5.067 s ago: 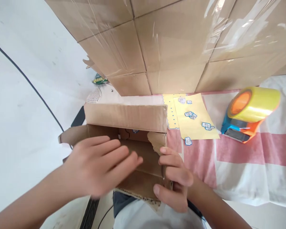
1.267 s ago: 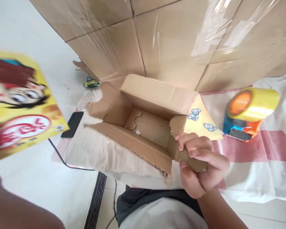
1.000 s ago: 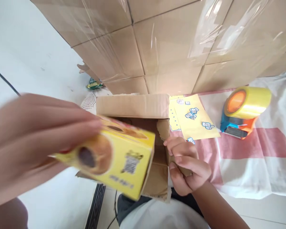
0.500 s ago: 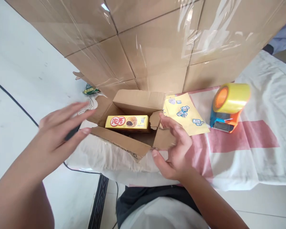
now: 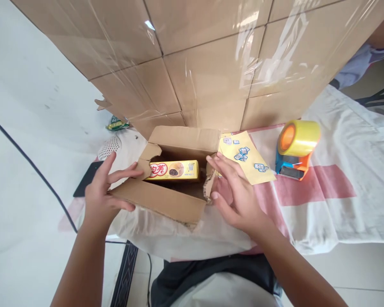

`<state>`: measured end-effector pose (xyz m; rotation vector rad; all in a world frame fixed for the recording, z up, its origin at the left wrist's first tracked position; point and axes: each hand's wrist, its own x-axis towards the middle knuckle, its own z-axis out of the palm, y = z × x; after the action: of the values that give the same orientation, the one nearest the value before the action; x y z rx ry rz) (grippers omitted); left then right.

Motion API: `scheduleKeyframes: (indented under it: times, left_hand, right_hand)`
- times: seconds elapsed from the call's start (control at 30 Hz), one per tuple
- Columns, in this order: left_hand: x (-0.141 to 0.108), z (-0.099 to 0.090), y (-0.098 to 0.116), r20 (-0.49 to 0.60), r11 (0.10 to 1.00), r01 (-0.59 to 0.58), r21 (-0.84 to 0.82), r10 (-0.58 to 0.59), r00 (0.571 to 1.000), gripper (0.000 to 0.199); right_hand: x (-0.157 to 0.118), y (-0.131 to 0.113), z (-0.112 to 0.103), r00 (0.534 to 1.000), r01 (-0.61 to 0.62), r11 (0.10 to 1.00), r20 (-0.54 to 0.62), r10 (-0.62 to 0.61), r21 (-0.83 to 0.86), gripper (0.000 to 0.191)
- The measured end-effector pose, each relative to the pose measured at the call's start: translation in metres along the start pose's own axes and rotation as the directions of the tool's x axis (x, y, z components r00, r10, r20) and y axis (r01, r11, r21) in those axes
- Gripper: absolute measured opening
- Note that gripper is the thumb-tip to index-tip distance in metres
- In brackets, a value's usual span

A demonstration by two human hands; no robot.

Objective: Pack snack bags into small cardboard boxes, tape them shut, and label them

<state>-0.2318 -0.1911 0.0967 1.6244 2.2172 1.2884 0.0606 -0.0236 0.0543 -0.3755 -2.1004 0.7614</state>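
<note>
A small open cardboard box [image 5: 169,200] lies in front of me, its long flaps folded outward. Inside it rests a yellow snack box [image 5: 184,171] printed with red characters and a filled puff; the left short flap partly covers its end. My left hand [image 5: 104,194] is spread at the box's left end, with fingertips against that short flap. At the right end, my right hand [image 5: 238,194] has its fingers stretched out and touches the torn right short flap [image 5: 208,185], which stands roughly upright. Neither hand is closed around anything.
Plastic-wrapped cartons [image 5: 211,81] rise behind the box. On the right are a yellow printed sheet [image 5: 257,170] and a tape dispenser [image 5: 292,164]. A dark phone-like slab [image 5: 85,183], a white perforated object [image 5: 109,148] and a green packet [image 5: 117,123] lie left. Part of another person [image 5: 353,70] shows far right.
My left hand has come in to the left short flap, which now tilts inward over the snack box. My right hand has pushed the right flap from outward to more upright.
</note>
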Motion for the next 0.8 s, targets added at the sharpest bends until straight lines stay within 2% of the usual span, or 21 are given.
scheduleKeyframes:
  times: [0.07, 0.13, 0.17, 0.23, 0.3, 0.37, 0.43, 0.5, 0.53, 0.6, 0.63, 0.67, 0.73, 0.8]
  left_hand:
    - [0.004, 0.003, 0.005, -0.164, 0.999, 0.025, 0.032, -0.019, 0.986, 0.101]
    - [0.012, 0.009, 0.009, -0.229, 0.989, 0.056, 0.133, -0.024, 0.973, 0.084]
    - [0.017, 0.013, 0.011, -0.206, 0.978, 0.058, 0.198, -0.016, 0.978, 0.076]
    - [0.025, 0.02, 0.015, -0.102, 0.957, -0.012, 0.29, 0.043, 0.994, 0.054]
    - [0.03, 0.027, 0.018, -0.025, 0.93, -0.123, 0.346, 0.14, 0.99, 0.036]
    - [0.029, 0.031, 0.019, 0.004, 0.909, -0.219, 0.354, 0.232, 0.973, 0.028]
    - [0.025, 0.034, 0.016, 0.037, 0.884, -0.303, 0.357, 0.311, 0.95, 0.026]
    - [0.022, 0.037, 0.013, 0.022, 0.835, -0.366, 0.411, 0.392, 0.92, 0.034]
    - [0.02, 0.038, 0.011, -0.018, 0.801, -0.383, 0.46, 0.439, 0.898, 0.046]
    - [0.02, 0.042, 0.011, -0.063, 0.721, -0.413, 0.557, 0.532, 0.844, 0.082]
    - [0.021, 0.043, 0.013, -0.026, 0.682, -0.437, 0.587, 0.555, 0.831, 0.093]
    - [0.022, 0.045, 0.015, 0.049, 0.65, -0.469, 0.598, 0.555, 0.83, 0.093]
    - [0.025, 0.049, 0.022, 0.24, 0.618, -0.52, 0.589, 0.481, 0.843, 0.078]
    - [0.027, 0.052, 0.029, 0.321, 0.631, -0.513, 0.582, 0.401, 0.858, 0.067]
  right_hand:
    - [0.006, 0.001, -0.008, 0.999, -0.035, 0.999, 0.024, 0.036, -0.035, 0.066]
    - [0.015, 0.005, -0.012, 0.99, -0.143, 0.989, -0.009, 0.143, 0.028, 0.074]
    - [0.02, 0.009, -0.012, 0.977, -0.209, 0.974, -0.02, 0.212, 0.086, 0.085]
    - [0.032, 0.022, -0.01, 0.949, -0.312, 0.926, 0.024, 0.314, 0.214, 0.106]
    - [0.044, 0.04, -0.005, 0.94, -0.34, 0.876, 0.137, 0.311, 0.342, 0.113]
    - [0.052, 0.055, 0.001, 0.954, -0.297, 0.824, 0.196, 0.229, 0.482, 0.107]
    - [0.057, 0.065, 0.004, 0.977, -0.206, 0.796, 0.17, 0.131, 0.57, 0.1]
    - [0.059, 0.068, 0.002, 0.987, -0.125, 0.836, 0.151, 0.051, 0.534, 0.091]
    - [0.059, 0.068, -0.001, 0.987, -0.088, 0.878, 0.159, 0.014, 0.471, 0.082]
    - [0.059, 0.066, -0.008, 0.979, -0.014, 0.945, 0.196, -0.053, 0.325, 0.058]
    - [0.059, 0.065, -0.01, 0.974, 0.02, 0.961, 0.213, -0.081, 0.274, 0.048]
    - [0.06, 0.065, -0.012, 0.968, 0.044, 0.968, 0.228, -0.102, 0.247, 0.04]
    - [0.06, 0.064, -0.013, 0.962, 0.059, 0.973, 0.247, -0.115, 0.223, 0.036]
    - [0.061, 0.062, -0.015, 0.976, 0.076, 0.987, 0.193, -0.103, 0.142, 0.04]
